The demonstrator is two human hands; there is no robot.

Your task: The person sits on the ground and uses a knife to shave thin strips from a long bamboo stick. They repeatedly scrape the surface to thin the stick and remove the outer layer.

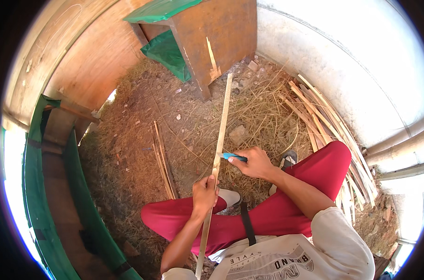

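Fingers of the left hand (204, 193) clench the long pale bamboo strip (220, 135) steady at frame centre while the right hand (256, 163) grips a blue-handled knife (233, 157) against it, shaving

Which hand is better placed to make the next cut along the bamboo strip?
Probably the right hand: it holds the blue-handled knife with the blade against the bamboo strip. The left hand grips the strip lower down, steadying it.
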